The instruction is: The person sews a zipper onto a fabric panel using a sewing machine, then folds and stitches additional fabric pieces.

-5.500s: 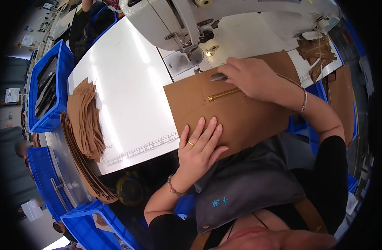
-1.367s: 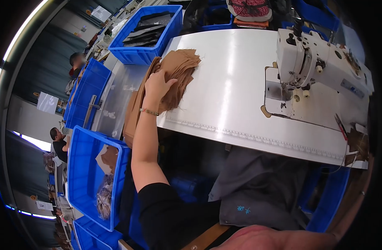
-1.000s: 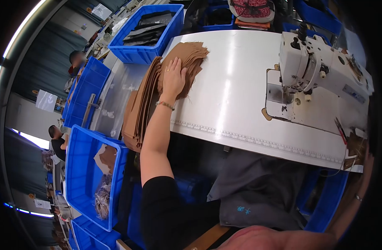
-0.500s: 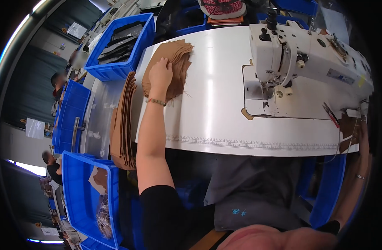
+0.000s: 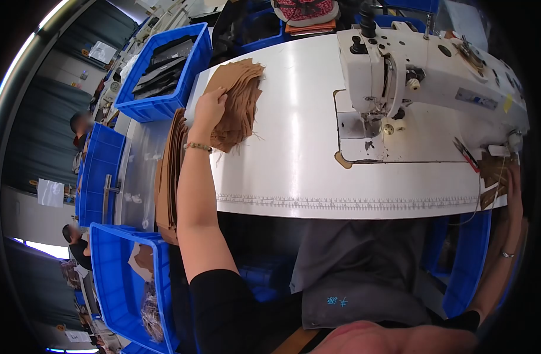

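My left hand is at the left edge of a loose stack of brown fabric pieces with frayed edges. Its fingers are bent and closed on that edge, the thumb side partly hidden. At the dark right rim of the view, my right hand lies beside small brown fabric pieces at the table's end; its fingers are too dim and distorted to make out. A white sewing machine stands between the two hands. Red-handled snips lie near the right hand.
Another folded brown stack hangs along the table's left side. A blue bin with black pieces stands behind it, and another blue bin is lower left. A printed ruler runs along the white table's front edge. Other people are in the background.
My left hand has shifted from the top of the brown stack to its left edge. The whole view has moved slightly, and the brown pieces by my right hand look differently spread.
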`<state>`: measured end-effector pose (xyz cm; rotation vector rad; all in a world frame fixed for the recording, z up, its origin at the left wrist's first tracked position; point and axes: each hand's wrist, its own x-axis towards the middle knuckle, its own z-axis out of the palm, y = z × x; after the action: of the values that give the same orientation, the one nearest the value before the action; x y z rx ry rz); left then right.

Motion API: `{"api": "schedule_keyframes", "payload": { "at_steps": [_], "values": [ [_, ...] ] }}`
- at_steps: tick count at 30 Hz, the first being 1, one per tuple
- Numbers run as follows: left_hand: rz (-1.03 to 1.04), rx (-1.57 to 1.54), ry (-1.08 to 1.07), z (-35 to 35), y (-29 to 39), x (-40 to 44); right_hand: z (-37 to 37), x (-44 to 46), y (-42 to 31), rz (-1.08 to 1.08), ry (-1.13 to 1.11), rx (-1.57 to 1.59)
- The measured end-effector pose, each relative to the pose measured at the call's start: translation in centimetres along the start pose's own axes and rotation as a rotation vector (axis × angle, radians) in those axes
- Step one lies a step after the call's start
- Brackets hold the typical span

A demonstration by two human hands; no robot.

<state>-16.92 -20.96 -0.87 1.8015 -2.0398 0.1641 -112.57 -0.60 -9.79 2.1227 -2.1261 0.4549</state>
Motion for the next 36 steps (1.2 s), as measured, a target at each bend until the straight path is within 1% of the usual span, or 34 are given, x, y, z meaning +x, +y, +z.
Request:
{"api": "schedule_keyframes", "payload": {
  "at_steps": [1, 2, 3, 4, 5, 7, 8, 10, 11, 12, 14, 15, 17, 18, 19, 21, 22, 23, 24, 26, 27, 29, 30, 31, 32, 33, 35, 36],
  "values": [
    [-0.009, -0.002, 0.010, 0.0, 0.0, -0.1, 0.4, -0.2, -0.2, -0.046, 0.041, 0.053],
    [-0.018, -0.005, 0.019, 0.0, 0.0, -0.2, 0.0, -0.2, -2.3, -0.045, 0.041, 0.052],
    [-0.017, -0.006, 0.018, -0.1, 0.1, -0.1, -1.5, 0.3, -7.4, -0.115, 0.143, 0.053],
    [-0.065, -0.017, 0.012, -0.3, 0.3, -0.1, -2.7, 0.6, -12.0, -0.185, 0.246, 0.053],
    [-0.114, -0.029, 0.006, -0.4, 0.4, -0.2, -3.3, 0.6, -15.0, -0.185, 0.245, 0.052],
    [-0.142, -0.048, 0.001, -0.4, -0.1, 0.0, -3.9, 0.5, -20.0, -0.314, 0.197, 0.017],
    [-0.170, -0.065, -0.002, -0.4, -0.4, 0.1, -3.4, 0.6, -22.5, -0.444, 0.212, 0.067],
    [-0.168, -0.055, 0.010, -0.1, -1.3, 0.3, -2.3, 0.2, -29.2, -0.566, 0.143, 0.148],
    [-0.165, -0.042, 0.027, 0.0, -1.5, 0.4, -1.6, -0.1, -32.3, -0.578, 0.092, 0.213],
    [-0.163, -0.044, 0.028, 0.0, -1.3, 0.5, -0.3, -0.2, -34.1, -0.679, 0.086, 0.216],
    [-0.129, 0.168, 0.308, -0.3, -0.6, 0.8, -0.1, 0.6, -38.2, -0.784, 0.060, 0.256],
    [-0.128, 0.166, 0.304, -1.3, 0.6, 0.8, 0.2, 0.9, -39.0, -0.781, 0.056, 0.255],
    [-0.359, -0.327, 0.178, -3.9, 4.3, 0.0, 0.6, 1.3, -40.0, -0.797, 0.056, 0.296],
    [-0.449, -0.749, 0.100, -3.9, 6.2, -1.6, 0.6, 1.6, -40.4, -0.784, 0.038, 0.296],
    [-0.534, -1.173, 0.014, -3.4, 8.4, -3.7, 0.6, 2.0, -40.7, -0.805, 0.069, 0.328],
    [-0.561, -1.380, -0.235, -2.1, 12.5, -8.6, 0.4, 2.6, -41.4, -0.810, 0.090, 0.349],
    [-0.653, -1.446, -0.345, -0.6, 14.2, -11.2, 0.4, 2.8, -42.1, -0.825, 0.073, 0.406],
    [-0.729, -1.368, -0.466, -0.1, 16.9, -13.3, 0.5, 3.0, -42.9, -0.838, 0.057, 0.465],
    [-0.796, -1.410, -0.599, 0.2, 19.3, -15.0, 0.7, 3.1, -44.0, -0.822, 0.048, 0.458],
    [-0.744, -1.542, -0.701, 0.3, 23.3, -17.4, 1.4, 3.4, -46.2, -0.832, 0.021, 0.483],
    [-0.708, -1.579, -0.821, -0.1, 24.3, -17.6, 2.2, 3.6, -46.9, -0.820, 0.012, 0.477],
    [-0.557, -1.522, -0.900, -0.2, 25.4, -17.6, 4.1, 4.5, -47.4, -0.809, -0.002, 0.327],
    [-0.555, -1.526, -0.908, -0.1, 25.6, -17.2, 4.9, 5.4, -46.9, -0.844, 0.003, 0.280],
    [-0.444, -1.408, -0.917, 0.1, 25.6, -16.6, 5.2, 6.3, -46.1, -0.840, 0.000, 0.275],
    [-0.336, -1.288, -0.918, 0.3, 25.5, -15.9, 5.6, 7.2, -45.2, -0.882, -0.042, 0.343],
    [-0.335, -1.291, -0.918, 0.3, 25.3, -14.8, 5.9, 8.1, -44.5, -0.926, -0.084, 0.413],
    [-0.204, -1.009, -1.025, 0.6, 24.8, -12.2, 6.1, 9.6, -43.7, -0.953, -0.073, 0.464],
    [-0.046, -0.820, -0.766, 1.8, 24.7, -11.5, 6.3, 10.1, -43.6, -0.988, -0.065, 0.474]
  ]
}}
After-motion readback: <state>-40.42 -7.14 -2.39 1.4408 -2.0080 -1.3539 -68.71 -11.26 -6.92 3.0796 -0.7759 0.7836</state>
